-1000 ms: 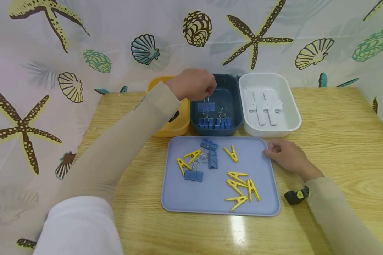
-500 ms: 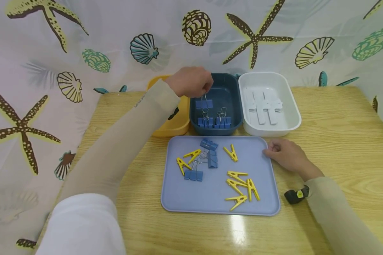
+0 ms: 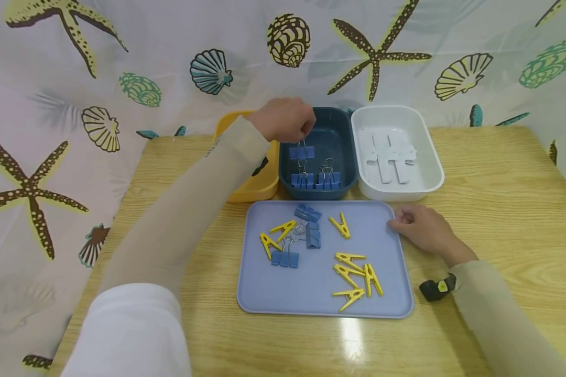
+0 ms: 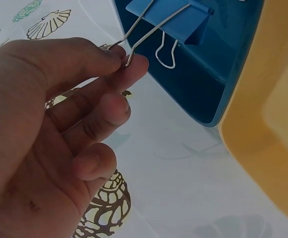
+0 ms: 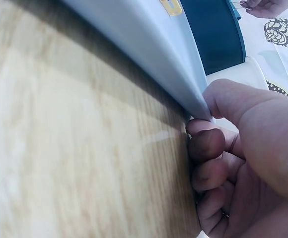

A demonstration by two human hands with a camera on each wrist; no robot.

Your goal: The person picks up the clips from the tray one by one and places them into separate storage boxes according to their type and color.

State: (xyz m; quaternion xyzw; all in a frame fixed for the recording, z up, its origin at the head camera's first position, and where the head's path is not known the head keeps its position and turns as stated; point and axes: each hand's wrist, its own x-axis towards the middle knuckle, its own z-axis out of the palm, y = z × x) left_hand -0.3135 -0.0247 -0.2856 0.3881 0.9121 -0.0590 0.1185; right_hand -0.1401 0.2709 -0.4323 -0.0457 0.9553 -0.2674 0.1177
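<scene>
My left hand [image 3: 284, 119] pinches the wire handles of a blue binder clip [image 3: 302, 152] between thumb and index finger. The clip hangs body-down inside the dark blue bin [image 3: 336, 137], over several more binder clips [image 3: 329, 180] standing there. In the left wrist view the held clip [image 4: 171, 20] shows its two handles at my fingertips. My right hand [image 3: 422, 229] is at the right edge of the lilac tray [image 3: 306, 298], gripping its rim [image 5: 196, 94] between thumb and curled fingers. Blue binder clips [image 3: 285, 259] and several yellow clothespins [image 3: 351, 298] lie on the tray.
A yellow bin [image 3: 259, 191] stands left of the blue one, partly hidden by my left forearm. To the right, a white bin [image 3: 429, 157] holds white clip-like pieces [image 3: 390, 157]. Behind the wooden table [image 3: 495, 188] hangs a shell-patterned cloth [image 3: 254, 31].
My left hand has shifted slightly to the left inside the blue bin, with the binder clip still hanging from its fingers. The right hand stays at the tray's edge.
</scene>
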